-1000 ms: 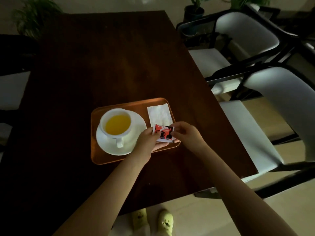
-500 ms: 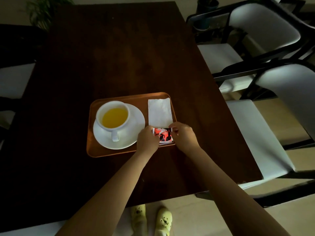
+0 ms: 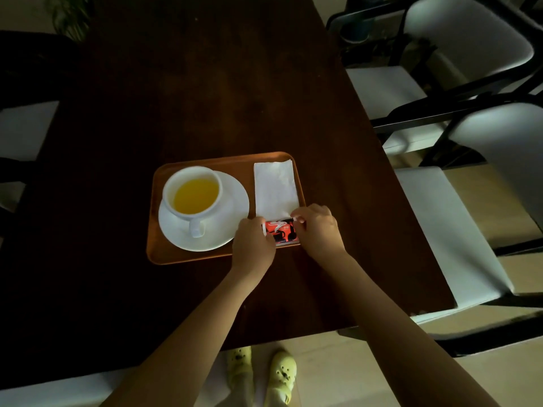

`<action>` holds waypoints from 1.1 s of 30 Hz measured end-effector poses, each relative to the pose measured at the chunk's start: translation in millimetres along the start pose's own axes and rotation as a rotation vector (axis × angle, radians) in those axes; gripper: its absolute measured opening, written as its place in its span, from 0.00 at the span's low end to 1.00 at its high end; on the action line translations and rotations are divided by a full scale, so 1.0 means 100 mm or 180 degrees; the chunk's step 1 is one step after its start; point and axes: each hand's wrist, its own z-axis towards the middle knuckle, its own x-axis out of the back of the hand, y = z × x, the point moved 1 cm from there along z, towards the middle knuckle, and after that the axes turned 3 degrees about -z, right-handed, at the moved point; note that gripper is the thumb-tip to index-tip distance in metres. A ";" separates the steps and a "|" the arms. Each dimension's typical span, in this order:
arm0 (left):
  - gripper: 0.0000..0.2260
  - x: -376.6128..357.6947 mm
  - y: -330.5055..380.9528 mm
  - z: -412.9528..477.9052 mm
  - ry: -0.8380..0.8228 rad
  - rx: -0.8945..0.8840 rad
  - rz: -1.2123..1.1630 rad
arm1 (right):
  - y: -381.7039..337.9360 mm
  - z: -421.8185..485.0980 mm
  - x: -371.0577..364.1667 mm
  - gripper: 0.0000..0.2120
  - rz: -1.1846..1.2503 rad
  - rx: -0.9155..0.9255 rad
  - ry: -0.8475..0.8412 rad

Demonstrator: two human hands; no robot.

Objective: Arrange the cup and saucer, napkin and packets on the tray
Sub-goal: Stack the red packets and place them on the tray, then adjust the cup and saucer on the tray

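Observation:
An orange-brown tray point(image 3: 205, 161) lies on the dark wooden table point(image 3: 205, 83). On its left half a white cup point(image 3: 192, 192) with yellow liquid stands on a white saucer point(image 3: 232, 212). A folded white napkin point(image 3: 274, 186) lies along the tray's right side. At the near right corner, overlapping the napkin's near end, sits a red and black packet point(image 3: 280, 232). My left hand point(image 3: 252, 245) pinches its left edge and my right hand point(image 3: 318, 227) pinches its right edge. Whether more packets lie under it I cannot tell.
White-seated chairs with black frames point(image 3: 440, 230) stand close along the table's right side. Another white seat point(image 3: 23, 127) is at the left. Potted plants point(image 3: 70, 13) stand beyond the far end. My feet in yellow slippers point(image 3: 261, 374) are below the near table edge.
Both hands have carried the packet a little farther onto the tray and lowered it against the napkin's near end. The camera has tilted, shifting the whole scene in view.

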 end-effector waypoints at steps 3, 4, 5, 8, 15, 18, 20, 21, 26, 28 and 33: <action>0.15 0.03 0.03 -0.03 0.0009 -0.0139 0.0110 | 0.03 0.04 -0.01 0.12 -0.0002 -0.0037 0.0170; 0.15 0.05 0.04 -0.03 0.0062 -0.0176 0.0131 | 0.05 0.08 0.00 0.13 -0.0016 -0.0062 0.0272; 0.16 0.07 0.05 -0.02 0.0115 -0.0204 0.0142 | 0.06 0.13 0.01 0.13 -0.0069 -0.0044 0.0351; 0.18 0.12 0.09 0.06 0.0128 -0.0216 0.0058 | 0.07 0.30 0.02 0.18 -0.0518 0.0363 0.0130; 0.20 0.05 0.06 0.17 -0.0207 -0.0267 0.0118 | 0.07 0.47 -0.07 0.15 -0.1012 0.0636 -0.0157; 0.20 0.00 0.04 0.21 -0.0204 -0.0314 0.0160 | 0.06 0.53 -0.09 0.15 -0.0957 0.0608 -0.0139; 0.20 -0.02 0.04 0.24 -0.0196 -0.0341 0.0160 | 0.07 0.56 -0.10 0.16 -0.0975 0.0600 -0.0140; 0.20 -0.02 0.04 0.25 -0.0200 -0.0348 0.0167 | 0.07 0.57 -0.10 0.16 -0.0968 0.0589 -0.0144; 0.21 0.07 0.09 0.19 -0.0112 -0.0454 0.0039 | 0.04 0.56 -0.06 0.17 -0.0328 0.0385 -0.0052; 0.21 0.22 0.12 0.11 0.0074 -0.0600 -0.0134 | -0.06 0.56 0.01 0.17 0.0372 0.0292 -0.0057; 0.23 0.83 -0.07 -0.16 0.0827 -0.0780 -0.0427 | -0.49 0.61 0.13 0.27 0.1414 0.0500 -0.0726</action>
